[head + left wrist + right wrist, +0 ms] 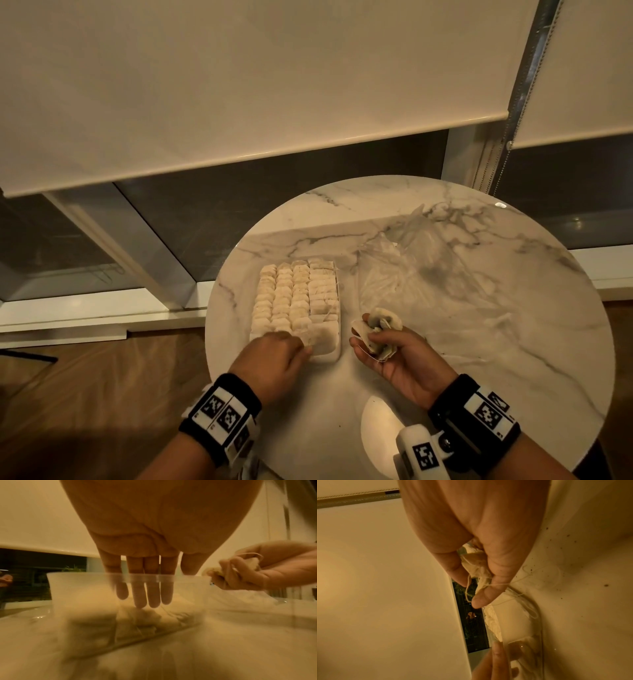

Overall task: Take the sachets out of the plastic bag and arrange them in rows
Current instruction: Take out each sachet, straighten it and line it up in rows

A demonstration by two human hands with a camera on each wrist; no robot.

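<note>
A clear shallow tray [335,357] on the round marble table [496,349] holds rows of pale sachets [294,298]. My left hand [306,347] reaches over the tray's near end. In the left wrist view its straight fingers [145,601] point down inside the tray wall [77,582] and touch the nearest sachet [145,614]. To the right of the tray, my right hand [373,337] grips a crumpled bunch of sachets [383,320] with loose strings. In the right wrist view the thumb and fingers [479,601] pinch that bunch [477,566]. The clear plastic bag [411,270] lies flat behind my right hand.
Dark crumbs and a loose string [553,574] lie on the marble by my right hand. The table's edge runs just left of the tray. Behind the table hang roller blinds [205,85] over a dark window; wooden floor [102,377] lies below on the left.
</note>
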